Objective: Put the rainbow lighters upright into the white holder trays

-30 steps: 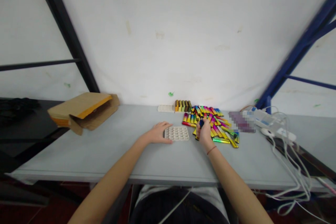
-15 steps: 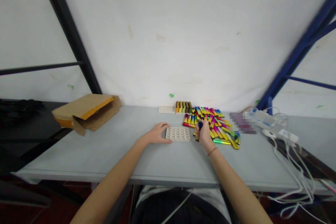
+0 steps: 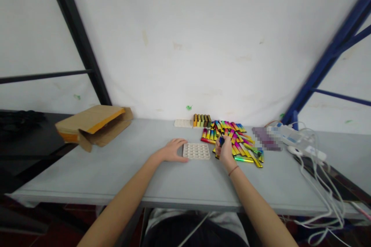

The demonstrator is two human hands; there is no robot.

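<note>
A white tray with rows of round holes (image 3: 196, 151) lies flat on the grey table (image 3: 116, 170). My left hand (image 3: 171, 150) rests with fingers spread against the tray's left edge. My right hand (image 3: 224, 149) is closed round a small tube with a blue tip (image 3: 222, 141), held upright just right of the tray. Behind and beside it lies a heap of shiny multicoloured tubes (image 3: 239, 142).
A second holed tray (image 3: 183, 123) with a row of upright tubes (image 3: 202, 120) stands at the wall. An open cardboard box (image 3: 92, 125) lies at the left. White cables and a power strip (image 3: 304, 144) crowd the right side. Dark and blue frame posts flank the table.
My right hand has drawn slightly left from the heap toward the tray with the tube in it. My left hand has stayed at the tray's edge.
</note>
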